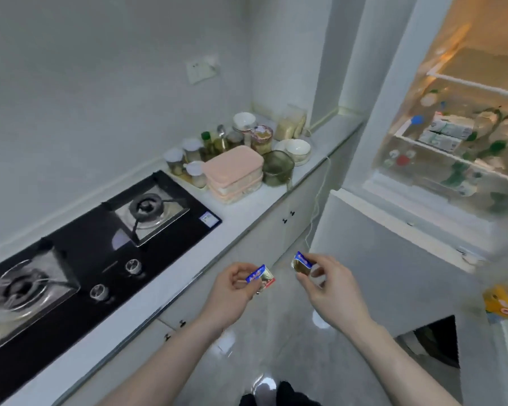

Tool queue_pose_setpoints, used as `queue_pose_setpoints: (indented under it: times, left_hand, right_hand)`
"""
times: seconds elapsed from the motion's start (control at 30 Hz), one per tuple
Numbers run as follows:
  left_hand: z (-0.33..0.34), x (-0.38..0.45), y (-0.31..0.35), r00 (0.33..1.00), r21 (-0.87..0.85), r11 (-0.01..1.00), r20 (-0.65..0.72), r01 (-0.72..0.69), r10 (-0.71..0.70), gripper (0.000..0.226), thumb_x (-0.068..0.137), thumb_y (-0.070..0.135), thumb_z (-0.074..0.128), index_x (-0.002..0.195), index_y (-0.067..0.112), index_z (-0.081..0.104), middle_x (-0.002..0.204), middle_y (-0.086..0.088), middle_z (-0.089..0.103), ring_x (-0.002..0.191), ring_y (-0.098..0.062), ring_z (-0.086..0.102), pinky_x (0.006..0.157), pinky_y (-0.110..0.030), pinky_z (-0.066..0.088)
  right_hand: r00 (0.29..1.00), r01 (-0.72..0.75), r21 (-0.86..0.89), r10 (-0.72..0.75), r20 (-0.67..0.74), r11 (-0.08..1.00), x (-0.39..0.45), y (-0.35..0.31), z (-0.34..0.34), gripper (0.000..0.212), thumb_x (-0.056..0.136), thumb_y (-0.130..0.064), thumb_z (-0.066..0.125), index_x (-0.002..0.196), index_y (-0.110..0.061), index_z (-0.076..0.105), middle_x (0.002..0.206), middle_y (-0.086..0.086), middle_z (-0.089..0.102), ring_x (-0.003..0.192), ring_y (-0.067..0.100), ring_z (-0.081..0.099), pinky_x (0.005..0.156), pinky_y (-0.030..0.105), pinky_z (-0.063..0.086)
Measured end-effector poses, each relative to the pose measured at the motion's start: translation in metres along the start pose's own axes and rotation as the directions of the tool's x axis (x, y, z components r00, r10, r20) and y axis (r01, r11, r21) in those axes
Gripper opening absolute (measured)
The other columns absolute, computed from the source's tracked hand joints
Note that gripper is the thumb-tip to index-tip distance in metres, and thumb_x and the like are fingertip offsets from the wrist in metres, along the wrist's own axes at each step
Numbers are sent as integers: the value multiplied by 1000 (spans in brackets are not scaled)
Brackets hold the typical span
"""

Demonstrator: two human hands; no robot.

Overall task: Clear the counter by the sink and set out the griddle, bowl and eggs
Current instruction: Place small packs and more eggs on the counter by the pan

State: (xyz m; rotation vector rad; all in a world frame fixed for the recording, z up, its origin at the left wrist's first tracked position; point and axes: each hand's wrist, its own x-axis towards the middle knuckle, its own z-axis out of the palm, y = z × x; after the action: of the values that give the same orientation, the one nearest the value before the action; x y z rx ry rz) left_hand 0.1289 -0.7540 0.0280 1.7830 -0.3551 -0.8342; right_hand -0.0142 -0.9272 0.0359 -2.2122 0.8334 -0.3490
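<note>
Two packets [260, 276] [301, 261], two burners [147, 204] [22, 285], two knobs [133, 265] [99, 290]

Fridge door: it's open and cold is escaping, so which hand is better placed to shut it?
Probably the right. The right hand is nearer the open fridge, which stands on that side. The left hand is toward the counter. Each hand pinches a small packet, so neither is free.

Stove [100, 230] left of jars [194, 159]; fridge [452, 142] right
</note>
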Motion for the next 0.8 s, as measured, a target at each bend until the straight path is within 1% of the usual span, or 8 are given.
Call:
queue_pose_setpoints:
  times: [0.07, 0.17, 0.3, 0.4, 0.47, 0.6, 0.7, 0.8]
  left_hand:
    - [-28, -7, -6, 994, -33, 999, -107, 26, -29, 17, 91, 13, 75, 107, 20, 71, 104, -5, 75, 82, -11, 70, 66, -18, 52]
    - [-63, -21, -13, 960, -120, 991, -267, 51, -82, 15, 92, 11, 74, 105, 18, 71, 101, -4, 75, 75, -9, 68, 63, -18, 53]
    - [-95, -51, -25, 864, -290, 956, -468, 50, -187, 13, 95, 9, 70, 106, 15, 72, 101, -4, 75, 70, -12, 66, 62, -18, 51]
    - [-111, -72, -38, 797, -365, 931, -553, 29, -242, 14, 95, 11, 69, 104, 20, 75, 107, -10, 76, 73, -16, 69, 70, -26, 57]
    - [-123, -91, -45, 755, -385, 923, -600, 17, -265, 16, 96, 11, 68, 107, 22, 75, 106, -9, 76, 81, -15, 72, 78, -31, 61]
    - [-153, -141, -62, 642, -426, 904, -705, -42, -302, 19, 97, 10, 68, 111, 21, 74, 104, -4, 78, 88, -12, 74, 73, -22, 56]
    - [-177, -183, -81, 560, -467, 880, -754, -90, -343, 19, 97, 10, 67, 112, 20, 72, 103, -1, 79, 89, -12, 73, 74, -24, 54]
    - [-203, -222, -103, 490, -489, 864, -787, -123, -376, 19, 97, 11, 68, 113, 20, 71, 102, -1, 80, 91, -15, 74, 76, -26, 54]
  right_hand:
    - [993, 79, 14, -80, 87, 997, 13, -21, 19, 27, 89, -36, 72, 115, -40, 67, 100, -23, 62, 89, -1, 60, 79, 26, 51]
    - [953, 208, -6, -202, 224, 978, 37, -50, 45, 27, 88, -36, 73, 111, -44, 64, 100, -22, 63, 87, -1, 60, 78, 23, 50]
    - [861, 361, -5, -331, 387, 932, 62, -93, 81, 23, 87, -46, 70, 110, -41, 66, 99, -18, 66, 83, -1, 62, 76, 31, 54]
    - [777, 443, 34, -402, 484, 896, 67, -122, 110, 26, 87, -45, 71, 112, -41, 66, 104, -20, 65, 84, -4, 63, 77, 32, 56]
    - [718, 482, 75, -442, 538, 873, 62, -141, 130, 24, 87, -44, 72, 111, -41, 67, 103, -22, 65, 84, -4, 64, 77, 29, 55]
    - [579, 579, 122, -512, 635, 806, 36, -187, 170, 25, 86, -49, 71, 110, -45, 66, 102, -25, 64, 82, -3, 64, 74, 24, 53]
    - [473, 648, 159, -557, 683, 745, 12, -219, 198, 29, 86, -52, 69, 114, -45, 65, 103, -26, 62, 85, -4, 62, 75, 23, 52]
    - [404, 685, 199, -592, 697, 701, -14, -250, 223, 33, 86, -53, 68, 118, -43, 64, 106, -26, 62, 85, -5, 62, 77, 24, 52]
